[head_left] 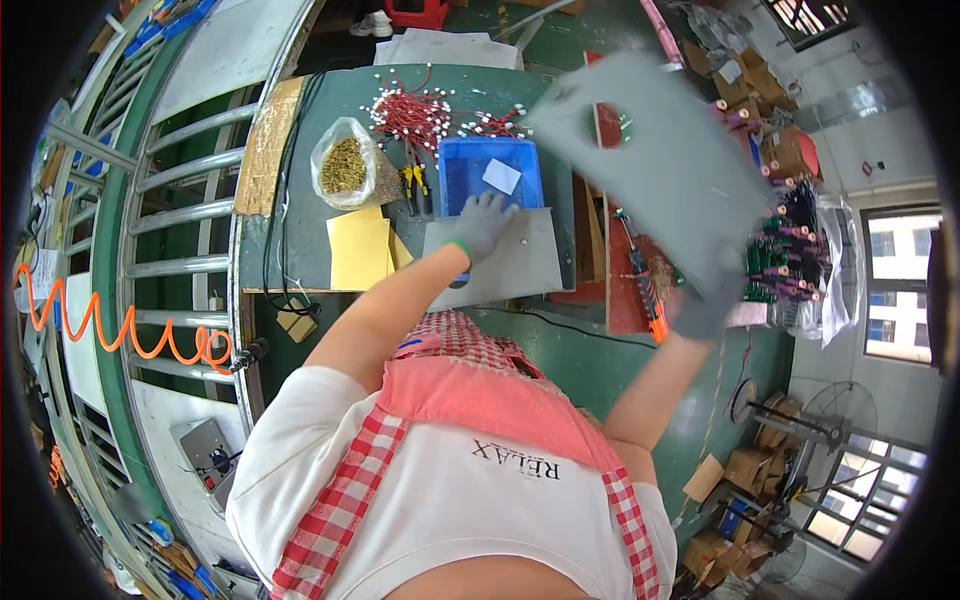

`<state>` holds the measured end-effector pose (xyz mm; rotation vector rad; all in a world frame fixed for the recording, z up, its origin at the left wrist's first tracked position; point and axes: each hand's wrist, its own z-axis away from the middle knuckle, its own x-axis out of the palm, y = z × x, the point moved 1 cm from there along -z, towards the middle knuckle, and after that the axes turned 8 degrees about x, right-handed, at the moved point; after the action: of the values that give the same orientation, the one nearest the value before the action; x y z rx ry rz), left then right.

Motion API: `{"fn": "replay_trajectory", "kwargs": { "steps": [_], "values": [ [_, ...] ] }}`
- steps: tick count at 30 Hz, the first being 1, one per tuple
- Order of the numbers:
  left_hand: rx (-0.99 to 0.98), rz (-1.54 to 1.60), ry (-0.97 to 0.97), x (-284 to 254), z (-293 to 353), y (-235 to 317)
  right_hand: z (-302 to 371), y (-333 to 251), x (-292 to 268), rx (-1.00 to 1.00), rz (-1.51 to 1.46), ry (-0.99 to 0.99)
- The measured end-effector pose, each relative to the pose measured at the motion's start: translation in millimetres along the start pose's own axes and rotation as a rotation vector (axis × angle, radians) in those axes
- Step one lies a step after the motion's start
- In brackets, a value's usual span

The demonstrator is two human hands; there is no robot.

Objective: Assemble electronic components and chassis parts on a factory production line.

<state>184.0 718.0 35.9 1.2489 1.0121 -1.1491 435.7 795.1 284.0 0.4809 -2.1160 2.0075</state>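
My right hand [705, 308], in a grey glove, grips the lower end of a large flat grey panel [655, 150]. The panel is raised and tilted at the right, smeared by motion, with a round hole near its far end. Flat on the front of the green table [300, 240] lies a second grey plate [525, 258] with a small hole. My left hand [485, 222], also gloved, rests on that plate's far edge with its fingers apart. They reach toward a blue bin [455, 165] that holds a small white piece [501, 177].
Left of the bin are a clear bag of brass-coloured small parts [345, 165], yellow-handled pliers [415, 183] and yellow sheets [358, 250]. Red wires with white connectors [410, 110] lie behind. A power screwdriver [643, 280] sits on a red board at right. Metal roller rails [180, 265] run along the left.
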Motion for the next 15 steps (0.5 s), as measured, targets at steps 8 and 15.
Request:
{"fn": "replay_trajectory", "kwargs": {
  "steps": [8,15],
  "values": [
    [0.260,0.199,0.206,-5,106,28,-88,244,62,0.576,0.115,-0.395],
    [0.190,0.231,0.279,-15,109,7,-107,267,64,-0.199,1.434,-0.485]
  ]
}}
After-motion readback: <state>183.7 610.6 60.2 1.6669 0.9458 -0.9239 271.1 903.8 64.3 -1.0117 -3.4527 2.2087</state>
